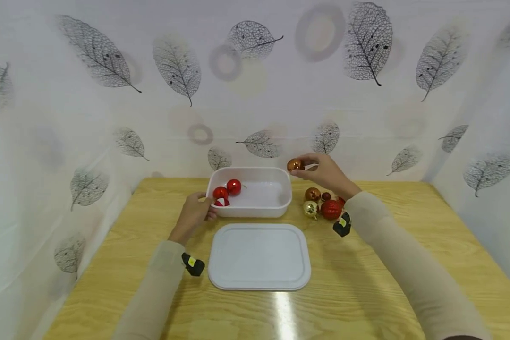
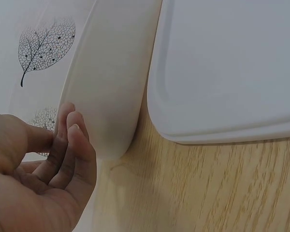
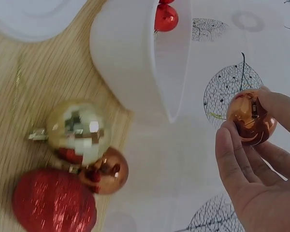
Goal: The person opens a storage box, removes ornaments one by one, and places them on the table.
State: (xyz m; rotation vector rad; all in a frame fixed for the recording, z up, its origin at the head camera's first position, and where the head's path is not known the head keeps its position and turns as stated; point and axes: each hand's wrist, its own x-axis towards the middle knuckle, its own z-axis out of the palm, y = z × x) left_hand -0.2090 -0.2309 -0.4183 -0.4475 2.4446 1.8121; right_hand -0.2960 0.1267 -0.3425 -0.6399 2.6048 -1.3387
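Note:
My right hand [image 1: 323,171] pinches a shiny copper Christmas bauble [image 1: 295,165] between thumb and fingers, raised just beyond the right end of a white plastic box [image 1: 255,212]. In the right wrist view, the same copper bauble [image 3: 251,117] shows a short gold string. At the box's left front corner, my left hand [image 1: 193,212] holds the rim and wall. The left wrist view shows its bent fingers [image 2: 79,145] against the box's outer wall [image 2: 111,72]. Inside the box, at its left end, lie red baubles [image 1: 234,187], one with a white patch.
A white lid [image 1: 259,257] lies flat in front of the box. Right of the box is a cluster with a gold bauble [image 1: 310,208], another copper bauble [image 1: 312,194] and a textured red bauble [image 1: 331,209]. A leaf-patterned curtain [image 1: 255,94] hangs behind the wooden table [image 1: 153,198].

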